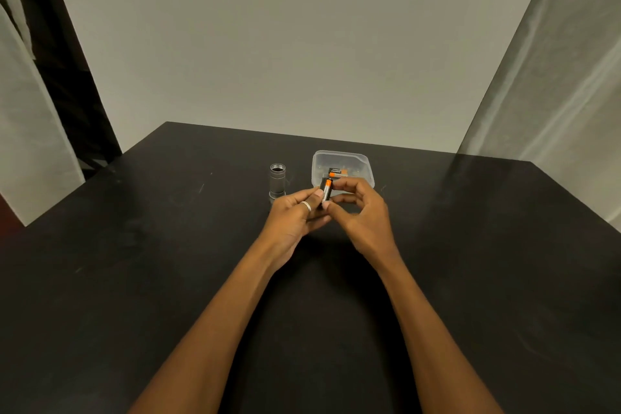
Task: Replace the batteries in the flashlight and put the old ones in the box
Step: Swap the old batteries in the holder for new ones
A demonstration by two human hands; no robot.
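A grey flashlight body [277, 181] stands upright on the black table [168, 245] with its open end up. To its right sits a clear plastic box [342, 165] holding black-and-orange batteries [337, 172]. Just in front of the box, both hands meet above the table. My left hand [295, 217], a ring on one finger, and my right hand [361, 212] pinch a black holder with an orange-tipped battery [326, 193] between their fingertips. The holder's lower part is hidden by the fingers.
A pale wall rises behind the table's far edge. A translucent curtain [554, 94] hangs at the right, and a white panel with a dark frame [40, 94] stands at the left.
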